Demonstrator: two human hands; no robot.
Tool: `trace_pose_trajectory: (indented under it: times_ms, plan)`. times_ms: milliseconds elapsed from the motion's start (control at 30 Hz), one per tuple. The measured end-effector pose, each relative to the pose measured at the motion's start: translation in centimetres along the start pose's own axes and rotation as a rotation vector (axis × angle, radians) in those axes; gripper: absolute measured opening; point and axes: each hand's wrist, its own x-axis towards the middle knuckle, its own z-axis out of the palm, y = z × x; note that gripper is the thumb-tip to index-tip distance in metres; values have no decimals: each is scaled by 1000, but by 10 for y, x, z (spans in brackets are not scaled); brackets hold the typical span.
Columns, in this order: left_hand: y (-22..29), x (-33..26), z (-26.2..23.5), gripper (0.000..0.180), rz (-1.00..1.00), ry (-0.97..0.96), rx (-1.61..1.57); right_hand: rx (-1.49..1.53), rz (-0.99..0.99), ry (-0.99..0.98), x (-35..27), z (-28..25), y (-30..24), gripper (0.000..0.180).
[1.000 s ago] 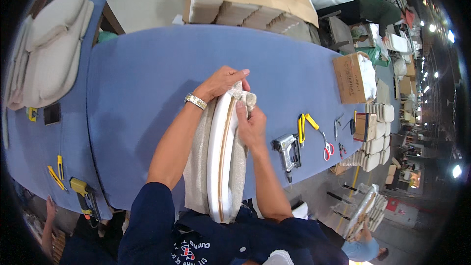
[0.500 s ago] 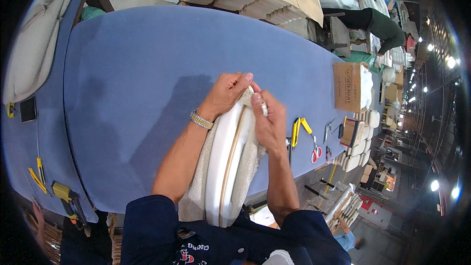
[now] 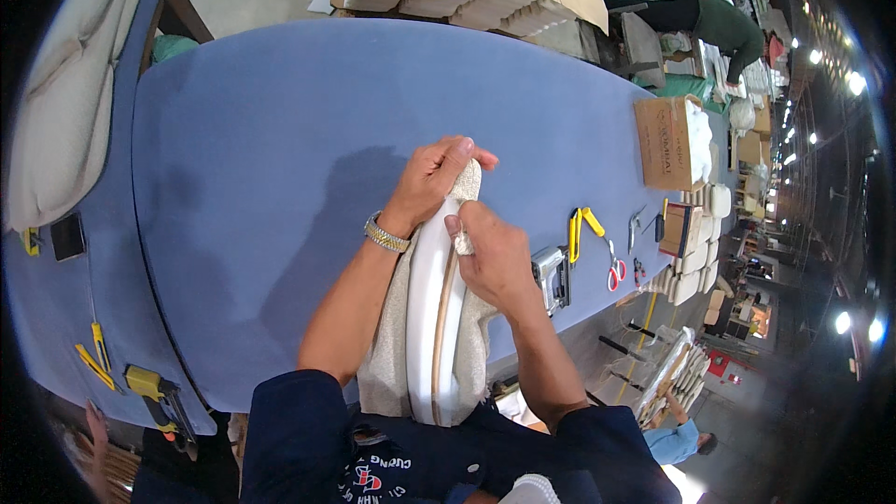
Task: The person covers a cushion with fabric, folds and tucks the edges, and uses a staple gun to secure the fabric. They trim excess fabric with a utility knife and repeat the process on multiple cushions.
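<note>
Beige fabric (image 3: 467, 185) pinched; right hand (image 3: 495, 254) now lower along white padding (image 3: 428, 294).

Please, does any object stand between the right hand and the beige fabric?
Nothing visible does: the right hand pinches a gathered bit of the beige fabric by the white padding. The silver staple gun lies to the hand's right on the blue table.

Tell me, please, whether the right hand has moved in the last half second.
Yes: judged against the cardboard box, the right hand has moved lower in the picture and slightly left.
</note>
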Motion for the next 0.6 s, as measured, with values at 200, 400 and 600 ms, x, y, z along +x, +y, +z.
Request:
trace_pose_trajectory:
  times_ms: [200,400,600]
  plan:
    - [8,-23,3,38,145,93,328,323,19,108,-8,9,13,23]
    - [20,-39,8,37,336,118,392,640,173,110,-11,12,24,26]
    - [37,-46,20,33,285,66,624,1092,368,103,-9,1,47,28]
